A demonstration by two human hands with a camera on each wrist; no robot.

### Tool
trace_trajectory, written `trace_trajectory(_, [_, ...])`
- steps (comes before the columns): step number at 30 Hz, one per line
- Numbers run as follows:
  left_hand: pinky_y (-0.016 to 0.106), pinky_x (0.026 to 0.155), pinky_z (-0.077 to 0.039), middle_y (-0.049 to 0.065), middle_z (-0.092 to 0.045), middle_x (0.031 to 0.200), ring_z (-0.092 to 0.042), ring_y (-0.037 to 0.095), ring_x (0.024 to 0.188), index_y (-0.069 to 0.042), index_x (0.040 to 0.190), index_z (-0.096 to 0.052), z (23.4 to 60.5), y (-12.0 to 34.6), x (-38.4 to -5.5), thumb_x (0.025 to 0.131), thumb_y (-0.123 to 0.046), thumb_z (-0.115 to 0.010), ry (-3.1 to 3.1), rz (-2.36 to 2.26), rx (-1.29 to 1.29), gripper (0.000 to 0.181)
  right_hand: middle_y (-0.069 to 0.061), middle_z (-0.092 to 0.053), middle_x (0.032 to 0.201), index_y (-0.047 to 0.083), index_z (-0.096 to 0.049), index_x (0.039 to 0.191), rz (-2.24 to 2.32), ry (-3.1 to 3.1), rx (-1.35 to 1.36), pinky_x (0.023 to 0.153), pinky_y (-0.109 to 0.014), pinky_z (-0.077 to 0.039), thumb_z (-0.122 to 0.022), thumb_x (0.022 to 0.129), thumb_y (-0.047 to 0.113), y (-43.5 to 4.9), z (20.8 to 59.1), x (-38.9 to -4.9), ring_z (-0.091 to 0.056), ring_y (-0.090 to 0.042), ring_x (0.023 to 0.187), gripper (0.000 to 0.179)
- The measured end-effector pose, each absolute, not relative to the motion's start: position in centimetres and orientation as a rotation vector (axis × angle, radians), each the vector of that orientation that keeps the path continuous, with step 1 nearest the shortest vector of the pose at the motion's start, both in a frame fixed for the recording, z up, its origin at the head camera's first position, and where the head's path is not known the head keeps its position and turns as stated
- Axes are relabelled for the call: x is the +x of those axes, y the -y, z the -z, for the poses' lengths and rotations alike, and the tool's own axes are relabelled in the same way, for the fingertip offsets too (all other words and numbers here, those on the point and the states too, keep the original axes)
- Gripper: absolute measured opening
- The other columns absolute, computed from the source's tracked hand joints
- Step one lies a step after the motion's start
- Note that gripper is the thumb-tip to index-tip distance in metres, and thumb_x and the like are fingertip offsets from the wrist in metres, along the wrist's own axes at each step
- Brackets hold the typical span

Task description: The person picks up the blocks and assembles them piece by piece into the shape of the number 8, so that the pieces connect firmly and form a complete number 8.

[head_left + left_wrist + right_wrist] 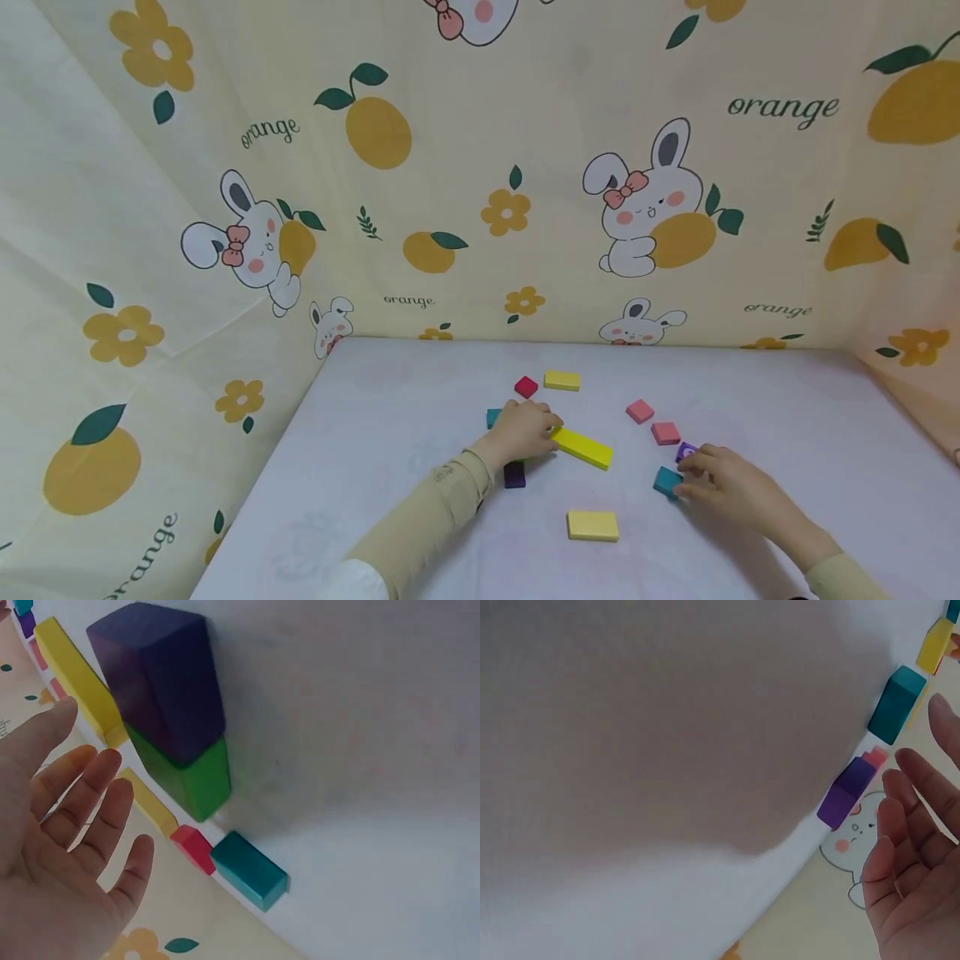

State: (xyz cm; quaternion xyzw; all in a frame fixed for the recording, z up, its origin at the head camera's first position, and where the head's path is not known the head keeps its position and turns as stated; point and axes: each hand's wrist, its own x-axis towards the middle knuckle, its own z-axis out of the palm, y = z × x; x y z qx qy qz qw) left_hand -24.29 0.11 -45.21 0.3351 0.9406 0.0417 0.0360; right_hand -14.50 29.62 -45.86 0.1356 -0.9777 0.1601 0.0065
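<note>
In the head view my left hand (525,429) is over the table's middle, fingertips by the near end of a long yellow block (583,447). The left wrist view shows its fingers loosely spread, gripping nothing. Below that hand are a dark purple block (514,475) and a green block (201,784), with a teal block (493,418) to its left. My right hand (731,487) has its fingers relaxed beside another teal block (667,483) and a purple block (686,452). A gap separates thumb and fingers; whether the fingertips touch either block is hard to tell.
Two pink blocks (640,411) lie beyond the right hand. Farther back are a red block (527,387) and a pale yellow block (562,381). Another pale yellow block (592,526) lies nearer the front. A printed cloth (465,183) rises behind the white table.
</note>
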Motion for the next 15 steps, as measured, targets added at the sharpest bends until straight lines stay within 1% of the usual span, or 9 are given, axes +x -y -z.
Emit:
trace_trajectory(3, [0.028,0.079,-0.041,-0.009,-0.065,0.097,-0.053,0.007,0.08,-0.027,0.112,-0.068,45.65,-0.46,-24.4,0.085,-0.039,-0.065,-2.896,-0.081,1.04,0.029,0.007,-0.059,0.084,0.017,-0.069,0.09,-0.466,3.052,0.453,0.063,-0.026,-0.046,-0.073,0.075,0.035,-29.51,45.86,-14.54,-0.052,-0.007,0.076,0.023])
trace_trajectory(6, [0.028,0.079,-0.04,-0.01,-0.066,0.097,-0.055,0.007,0.082,-0.027,0.109,-0.069,46.03,-0.71,-24.53,0.086,-0.036,-0.064,-2.909,-0.074,1.035,0.025,0.007,-0.058,0.085,0.017,-0.069,0.089,-0.434,3.053,0.465,0.063,-0.026,-0.046,-0.074,0.075,0.034,-29.5,45.92,-14.55,-0.051,-0.006,0.075,0.022])
trace_trajectory(10, [0.03,0.081,-0.04,-0.009,-0.066,0.099,-0.056,0.008,0.085,-0.026,0.11,-0.068,46.28,-0.93,-24.58,0.087,-0.032,-0.063,-2.904,-0.111,0.992,0.024,0.007,-0.056,0.085,0.016,-0.069,0.087,-0.441,3.063,0.466,0.062,-0.025,-0.047,-0.074,0.075,0.032,-29.48,46.04,-14.54,-0.049,-0.005,0.073,0.021])
trace_trajectory(15, [0.029,0.079,-0.04,-0.008,-0.067,0.099,-0.056,0.009,0.084,-0.024,0.108,-0.069,46.14,-1.17,-24.74,0.086,-0.031,-0.065,-2.906,-0.118,0.961,0.023,0.007,-0.056,0.083,0.014,-0.069,0.086,-0.492,3.066,0.445,0.061,-0.023,-0.045,-0.074,0.075,0.026,-28.97,46.12,-14.67,-0.049,-0.004,0.072,0.017])
